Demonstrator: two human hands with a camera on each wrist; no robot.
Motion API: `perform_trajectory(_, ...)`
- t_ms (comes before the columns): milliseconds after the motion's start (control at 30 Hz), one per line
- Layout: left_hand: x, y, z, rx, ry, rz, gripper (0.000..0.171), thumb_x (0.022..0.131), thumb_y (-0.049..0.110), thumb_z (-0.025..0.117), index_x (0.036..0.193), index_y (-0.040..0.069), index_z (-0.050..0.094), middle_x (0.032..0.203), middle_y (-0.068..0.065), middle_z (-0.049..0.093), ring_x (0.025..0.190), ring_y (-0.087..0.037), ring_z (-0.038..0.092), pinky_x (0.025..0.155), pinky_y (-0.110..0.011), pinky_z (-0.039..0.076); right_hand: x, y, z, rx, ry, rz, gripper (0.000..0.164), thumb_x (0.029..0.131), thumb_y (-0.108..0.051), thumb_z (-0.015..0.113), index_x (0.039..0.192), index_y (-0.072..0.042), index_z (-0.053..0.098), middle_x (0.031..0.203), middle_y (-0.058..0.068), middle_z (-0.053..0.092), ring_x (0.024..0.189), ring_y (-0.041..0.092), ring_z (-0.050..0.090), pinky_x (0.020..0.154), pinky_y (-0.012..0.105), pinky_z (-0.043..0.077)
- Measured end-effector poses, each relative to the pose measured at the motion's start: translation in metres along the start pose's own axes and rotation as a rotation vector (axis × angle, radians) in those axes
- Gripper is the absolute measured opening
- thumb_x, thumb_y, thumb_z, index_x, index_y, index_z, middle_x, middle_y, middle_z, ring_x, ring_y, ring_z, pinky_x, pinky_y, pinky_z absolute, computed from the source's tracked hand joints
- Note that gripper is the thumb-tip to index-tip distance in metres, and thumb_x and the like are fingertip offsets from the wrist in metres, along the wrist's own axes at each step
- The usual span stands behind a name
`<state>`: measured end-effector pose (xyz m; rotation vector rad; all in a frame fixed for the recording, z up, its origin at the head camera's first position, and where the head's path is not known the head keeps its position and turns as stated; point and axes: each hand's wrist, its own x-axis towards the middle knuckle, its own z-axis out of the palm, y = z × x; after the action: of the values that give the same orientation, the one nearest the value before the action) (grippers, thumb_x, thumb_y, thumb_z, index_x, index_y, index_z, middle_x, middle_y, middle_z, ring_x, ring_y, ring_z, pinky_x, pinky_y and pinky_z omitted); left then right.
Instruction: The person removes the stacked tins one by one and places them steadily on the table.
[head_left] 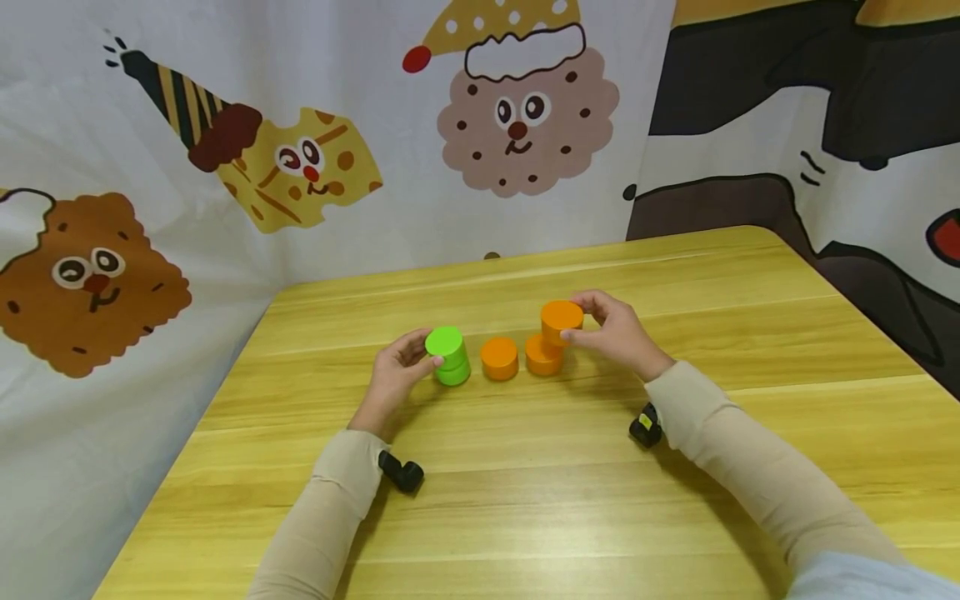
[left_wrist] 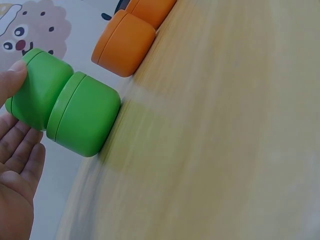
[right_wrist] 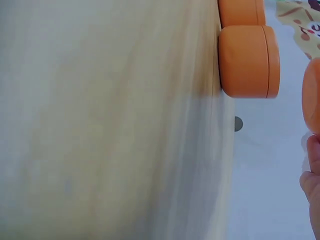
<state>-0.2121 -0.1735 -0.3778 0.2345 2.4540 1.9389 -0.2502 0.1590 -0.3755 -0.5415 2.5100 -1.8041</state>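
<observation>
Two lidded round green containers are stacked on the table, the upper one (head_left: 446, 340) on the lower one (head_left: 453, 375). My left hand (head_left: 392, 373) holds the upper green container, with the thumb on its near side, as the left wrist view shows. My right hand (head_left: 621, 333) grips a round orange container (head_left: 562, 318) in the air. In the right wrist view that container (right_wrist: 312, 97) is apart from the orange container below it (right_wrist: 245, 61). A further orange container (head_left: 499, 358) stands between the green stack and the right-hand orange one.
The wooden table (head_left: 510, 508) reaches back to a wall cloth (head_left: 405, 225) printed with cartoon biscuits and cheese. Black wrist cameras sit at my left cuff (head_left: 401, 472) and right cuff (head_left: 646, 427), low over the tabletop.
</observation>
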Motion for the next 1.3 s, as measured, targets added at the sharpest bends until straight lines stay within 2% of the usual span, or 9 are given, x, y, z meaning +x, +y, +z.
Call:
perform_trajectory(33,0.000,0.000,0.000,0.000,-0.001,0.001,0.047,0.085,0.005,0.067,0.129,-0.002,0.051,0.128,-0.020,0.054,0.121,-0.028,0.050,0.103,-0.033,0.040,0.000,0.007,-0.002,0.007,0.003,-0.020,0.046,0.080,-0.018,0.074,0.119,-0.004,0.054,0.114,0.011,0.058,0.110,0.023,0.051,0.108,0.044,0.033)
perform_trajectory(133,0.000,-0.001,0.000,-0.003,-0.003,0.007,0.047,0.085,0.004,0.066,0.129,-0.002,0.050,0.128,-0.020,0.054,0.121,-0.028,0.050,0.103,-0.033,0.040,-0.002,0.011,-0.006,0.005,0.009,-0.022,0.047,0.080,-0.019,0.074,0.119,-0.003,0.053,0.115,0.011,0.058,0.111,0.023,0.050,0.108,0.044,0.033)
perform_trajectory(267,0.000,-0.001,0.000,0.005,0.001,0.004,0.047,0.085,0.004,0.066,0.129,-0.002,0.050,0.128,-0.020,0.054,0.120,-0.027,0.050,0.103,-0.032,0.041,-0.006,0.010,-0.011,-0.011,0.011,0.002,0.050,0.081,-0.020,0.073,0.122,0.000,0.052,0.117,0.015,0.056,0.114,0.027,0.048,0.109,0.048,0.030)
perform_trajectory(500,0.000,0.000,0.000,0.014,0.007,-0.009,0.048,0.085,0.005,0.067,0.129,-0.001,0.051,0.127,-0.019,0.055,0.120,-0.027,0.051,0.103,-0.033,0.040,-0.010,0.015,-0.019,-0.031,0.009,0.016,0.051,0.081,-0.021,0.073,0.123,-0.001,0.052,0.118,0.016,0.057,0.114,0.028,0.050,0.107,0.049,0.032)
perform_trajectory(967,0.000,0.000,0.000,0.010,0.007,-0.003,0.047,0.085,0.004,0.066,0.129,-0.002,0.051,0.127,-0.020,0.055,0.119,-0.028,0.052,0.101,-0.030,0.042,-0.009,0.032,-0.024,-0.068,-0.074,0.166,0.054,0.079,-0.026,0.075,0.123,-0.003,0.052,0.122,0.014,0.057,0.116,0.028,0.050,0.103,0.046,0.037)
perform_trajectory(1300,0.000,-0.001,0.000,0.011,0.004,0.002,0.047,0.084,0.004,0.066,0.129,-0.002,0.051,0.127,-0.020,0.055,0.119,-0.027,0.051,0.102,-0.030,0.042,-0.013,0.034,-0.023,-0.083,-0.091,0.195,0.052,0.079,-0.020,0.075,0.122,-0.002,0.052,0.120,0.014,0.057,0.109,0.026,0.053,0.098,0.040,0.041)
